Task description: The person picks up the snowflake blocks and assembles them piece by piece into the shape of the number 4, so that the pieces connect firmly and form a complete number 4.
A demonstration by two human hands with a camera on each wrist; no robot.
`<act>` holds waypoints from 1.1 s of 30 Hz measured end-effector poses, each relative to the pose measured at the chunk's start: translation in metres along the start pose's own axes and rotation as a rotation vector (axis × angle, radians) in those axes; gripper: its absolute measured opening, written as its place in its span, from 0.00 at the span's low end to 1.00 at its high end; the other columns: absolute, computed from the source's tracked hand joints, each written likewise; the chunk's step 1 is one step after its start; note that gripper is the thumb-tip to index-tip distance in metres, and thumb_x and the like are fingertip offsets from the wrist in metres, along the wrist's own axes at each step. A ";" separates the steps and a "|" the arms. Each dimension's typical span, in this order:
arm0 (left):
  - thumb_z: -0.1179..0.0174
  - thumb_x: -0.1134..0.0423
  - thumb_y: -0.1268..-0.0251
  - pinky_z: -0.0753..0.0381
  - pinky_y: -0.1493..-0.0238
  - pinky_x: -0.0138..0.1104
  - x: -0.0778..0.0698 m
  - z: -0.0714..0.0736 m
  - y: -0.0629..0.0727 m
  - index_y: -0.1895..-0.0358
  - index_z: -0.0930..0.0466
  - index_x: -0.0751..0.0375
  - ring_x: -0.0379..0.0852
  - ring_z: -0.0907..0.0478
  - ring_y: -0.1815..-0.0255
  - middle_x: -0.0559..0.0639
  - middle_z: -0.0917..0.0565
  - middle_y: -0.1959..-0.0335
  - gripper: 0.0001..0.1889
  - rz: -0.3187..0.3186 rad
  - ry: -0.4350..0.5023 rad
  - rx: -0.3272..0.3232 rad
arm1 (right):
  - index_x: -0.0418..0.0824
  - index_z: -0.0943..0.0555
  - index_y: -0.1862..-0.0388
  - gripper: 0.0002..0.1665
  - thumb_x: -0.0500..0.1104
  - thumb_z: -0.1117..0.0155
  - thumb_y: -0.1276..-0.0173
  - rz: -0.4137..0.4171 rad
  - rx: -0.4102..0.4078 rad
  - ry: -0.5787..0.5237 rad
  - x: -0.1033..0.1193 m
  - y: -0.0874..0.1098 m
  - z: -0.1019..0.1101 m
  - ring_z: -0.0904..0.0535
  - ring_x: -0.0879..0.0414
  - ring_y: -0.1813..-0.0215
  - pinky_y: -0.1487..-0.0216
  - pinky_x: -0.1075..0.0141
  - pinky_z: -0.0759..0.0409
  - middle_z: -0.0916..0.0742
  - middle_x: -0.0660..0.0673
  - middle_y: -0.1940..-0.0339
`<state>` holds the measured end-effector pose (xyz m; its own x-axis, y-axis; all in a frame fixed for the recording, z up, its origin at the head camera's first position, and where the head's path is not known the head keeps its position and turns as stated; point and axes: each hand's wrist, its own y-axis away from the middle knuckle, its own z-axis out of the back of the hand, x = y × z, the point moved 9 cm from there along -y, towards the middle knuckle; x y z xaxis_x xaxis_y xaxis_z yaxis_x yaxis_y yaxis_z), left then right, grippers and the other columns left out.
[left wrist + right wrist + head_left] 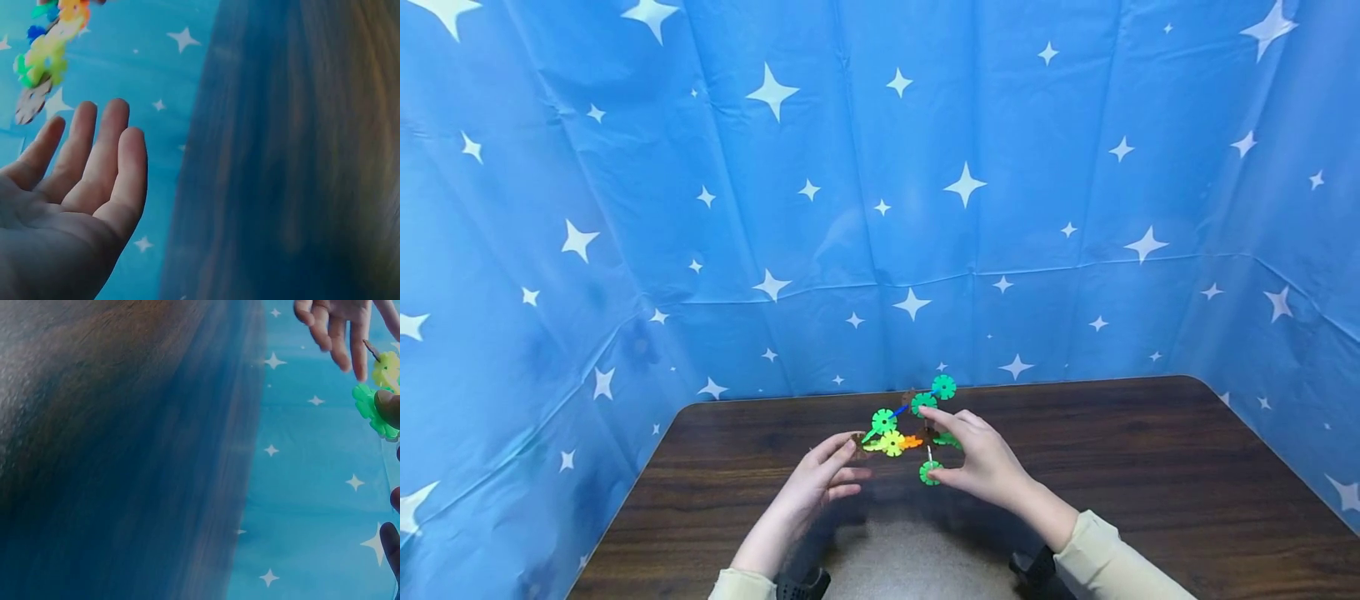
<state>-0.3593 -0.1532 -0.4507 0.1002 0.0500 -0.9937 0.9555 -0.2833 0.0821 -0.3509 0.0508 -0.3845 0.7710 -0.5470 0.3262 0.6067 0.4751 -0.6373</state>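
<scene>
A chain of joined plastic snowflake discs, in green, yellow, orange, blue and brown, is held up over the table in the head view. My right hand (988,458) grips its right part, thumb at the lower green disc (928,473) and index finger by the upper green disc (922,405). In the right wrist view the thumb presses a green disc (365,403). My left hand (820,475) is at the left end, beside a brown disc (857,442). Its fingers (81,144) are spread and extended in the left wrist view, with that brown disc (32,103) beyond the fingertips.
A dark wood-grain table (1150,467) with rounded far corners lies under the hands. Behind it and at both sides hangs a blue curtain (865,242) with white stars. Dark straps (801,586) sit at both wrists, below light sleeves (1120,554).
</scene>
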 end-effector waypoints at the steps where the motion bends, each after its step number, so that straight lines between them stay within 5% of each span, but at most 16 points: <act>1: 0.49 0.50 0.26 0.20 0.50 0.46 -0.003 0.004 -0.001 0.32 0.38 0.69 0.60 0.21 0.48 0.62 0.25 0.41 0.30 -0.003 -0.033 -0.009 | 0.58 0.34 0.28 0.55 0.48 0.17 0.55 -0.006 0.006 0.006 -0.001 0.000 0.000 0.28 0.65 0.59 0.65 0.67 0.27 0.20 0.58 0.60; 9: 0.43 0.51 0.29 0.19 0.55 0.44 -0.022 0.009 -0.010 0.39 0.27 0.68 0.56 0.20 0.54 0.56 0.19 0.52 0.25 -0.047 -0.308 0.007 | 0.58 0.33 0.28 0.54 0.47 0.17 0.55 -0.052 0.051 -0.005 -0.007 0.002 0.002 0.26 0.62 0.58 0.64 0.67 0.26 0.21 0.58 0.59; 17: 0.41 0.60 0.31 0.21 0.66 0.36 -0.030 0.007 -0.018 0.53 0.21 0.69 0.46 0.20 0.66 0.50 0.16 0.67 0.14 -0.143 -0.405 -0.017 | 0.60 0.34 0.28 0.55 0.46 0.17 0.55 -0.117 0.076 -0.040 -0.014 0.002 0.002 0.26 0.64 0.55 0.64 0.65 0.23 0.21 0.56 0.57; 25: 0.39 0.65 0.33 0.24 0.69 0.35 -0.031 0.011 -0.022 0.59 0.19 0.70 0.44 0.21 0.69 0.53 0.15 0.69 0.09 -0.206 -0.397 -0.102 | 0.60 0.35 0.28 0.56 0.44 0.17 0.55 -0.181 0.082 -0.122 -0.023 0.002 -0.007 0.24 0.61 0.51 0.59 0.59 0.20 0.20 0.56 0.54; 33: 0.39 0.70 0.35 0.29 0.76 0.30 -0.028 0.017 -0.016 0.62 0.19 0.74 0.41 0.25 0.75 0.47 0.19 0.77 0.07 -0.150 -0.255 -0.249 | 0.55 0.35 0.28 0.55 0.42 0.17 0.55 -0.273 0.097 -0.229 -0.031 0.001 -0.019 0.24 0.57 0.48 0.58 0.55 0.22 0.17 0.54 0.53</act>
<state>-0.3824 -0.1661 -0.4256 -0.0878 -0.1754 -0.9806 0.9956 -0.0480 -0.0805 -0.3776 0.0550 -0.4090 0.5948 -0.4994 0.6299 0.8032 0.4022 -0.4395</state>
